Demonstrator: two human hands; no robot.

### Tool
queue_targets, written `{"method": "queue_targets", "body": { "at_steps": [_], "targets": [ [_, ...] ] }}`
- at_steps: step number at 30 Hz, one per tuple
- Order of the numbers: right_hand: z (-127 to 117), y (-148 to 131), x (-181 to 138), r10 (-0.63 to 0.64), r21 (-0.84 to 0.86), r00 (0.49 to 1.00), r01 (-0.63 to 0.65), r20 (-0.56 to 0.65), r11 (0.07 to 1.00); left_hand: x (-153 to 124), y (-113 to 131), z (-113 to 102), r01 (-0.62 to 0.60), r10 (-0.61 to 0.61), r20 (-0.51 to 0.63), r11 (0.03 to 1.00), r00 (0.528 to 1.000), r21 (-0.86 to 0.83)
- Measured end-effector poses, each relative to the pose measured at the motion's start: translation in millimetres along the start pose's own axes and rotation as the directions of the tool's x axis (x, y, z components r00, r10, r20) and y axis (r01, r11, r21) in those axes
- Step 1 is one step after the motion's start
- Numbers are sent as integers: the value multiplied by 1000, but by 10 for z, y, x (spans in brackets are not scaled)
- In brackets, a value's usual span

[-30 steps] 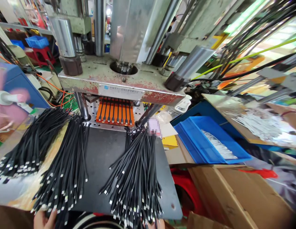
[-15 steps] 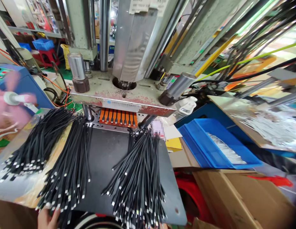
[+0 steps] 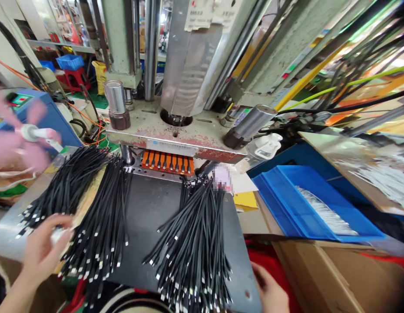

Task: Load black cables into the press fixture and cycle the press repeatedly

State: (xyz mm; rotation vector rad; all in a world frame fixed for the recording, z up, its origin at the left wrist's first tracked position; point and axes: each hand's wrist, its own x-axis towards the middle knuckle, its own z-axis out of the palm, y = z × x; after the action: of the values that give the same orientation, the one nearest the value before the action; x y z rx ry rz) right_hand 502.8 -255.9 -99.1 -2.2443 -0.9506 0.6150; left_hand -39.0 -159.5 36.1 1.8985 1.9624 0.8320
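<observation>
Three heaps of black cables with metal-tipped ends lie before a press. My left hand (image 3: 42, 252) hovers over the tips of the left heap (image 3: 65, 187), fingers loosely curved and apart, blurred by motion. A second heap (image 3: 101, 226) lies beside it, and a third heap (image 3: 195, 243) fans over the black plate (image 3: 150, 204). My right hand (image 3: 270, 289) sits low by the plate's right front corner, close to the third heap; its fingers are mostly hidden. An orange fixture (image 3: 167, 161) loaded with cable ends sits under the press platen (image 3: 176, 134).
A blue bin (image 3: 286, 204) with white pieces (image 3: 326, 215) stands to the right, above a cardboard box (image 3: 335, 274). A pink fan (image 3: 22, 139) spins at the left by a blue control unit (image 3: 48, 117). Steel columns and hanging cables crowd the back and right.
My left hand has risen from the bottom edge up to the left heap's tips. My right hand has come into view at the plate's right corner. The view has tilted upward.
</observation>
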Motion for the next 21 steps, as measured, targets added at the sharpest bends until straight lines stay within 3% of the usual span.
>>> {"method": "queue_targets", "body": {
  "at_steps": [1, 2, 4, 6, 8, 12, 17, 19, 21],
  "targets": [
    [-46, -25, 136, -5, -17, 999, 5, -40, 1000, 213, 192, 42, -122, 125, 122, 992, 985, -27],
    [-75, -70, 257, -18, -27, 997, 16, -78, 1000, 431, 389, 123, -233, 239, 287, 971, 928, -55],
    [-85, -217, 434, -61, -1, 990, 61, -126, 998, 864, 749, 374, -379, 406, 528, 911, 746, -165],
    [-47, -412, 515, -102, 67, 986, 111, -129, 992, 1255, 1012, 667, -419, 488, 653, 865, 579, -276],
    [10, -613, 521, -141, 141, 984, 155, -107, 978, 1576, 1171, 915, -400, 480, 706, 868, 521, -295],
    [102, -917, 473, -238, 289, 971, 235, -25, 928, 1950, 1343, 1107, -349, 442, 708, 892, 550, -286],
    [166, -1102, 562, -336, 346, 939, 290, 78, 892, 2006, 1456, 927, -127, 449, 513, 829, 731, -545],
    [203, -1174, 639, -386, 250, 914, 347, 127, 904, 1980, 1394, 820, -92, 424, 491, 820, 761, -565],
    [254, -1273, 708, -407, 9, 897, 412, 172, 911, 1925, 1267, 744, -103, 355, 512, 884, 782, -455]
  ]
}}
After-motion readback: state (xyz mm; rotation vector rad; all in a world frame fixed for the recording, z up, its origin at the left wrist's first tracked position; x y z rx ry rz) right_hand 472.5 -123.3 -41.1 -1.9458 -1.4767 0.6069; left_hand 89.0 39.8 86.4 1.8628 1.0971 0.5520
